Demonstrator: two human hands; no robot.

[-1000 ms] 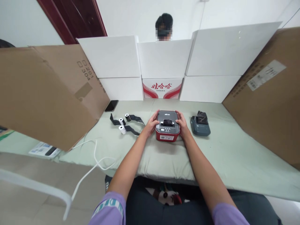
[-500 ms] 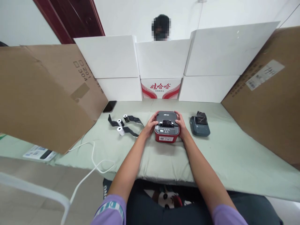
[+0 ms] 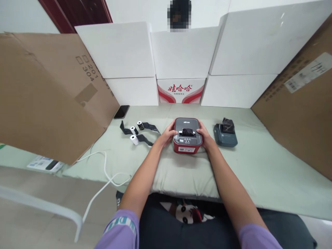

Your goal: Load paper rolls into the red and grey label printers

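A small red printer (image 3: 187, 141) with a dark grey top stands on the green cloth in front of me. From the slot across its top pokes a short strip of black marbled paper (image 3: 187, 132). My left hand (image 3: 168, 135) grips the printer's left side, with its thumb on the top edge. On the opposite side, my right hand (image 3: 205, 135) holds it the same way. Both sets of fingers wrap partly out of sight behind the side walls. To the right sits a smaller dark grey printer (image 3: 225, 139), black paper (image 3: 228, 125) sticking up from it.
Paper rolls (image 3: 134, 139) with black strips unrolled lie left of the printer. Behind them is a phone (image 3: 121, 111). White boxes (image 3: 181, 55) wall off the back, cardboard (image 3: 52, 97) both sides. A white cable (image 3: 105, 166) hangs over the front edge. Someone's head shows beyond the boxes.
My view has tipped down and come slightly closer. Both hands stay on the red printer's sides, and the dark line across its top looks narrower.
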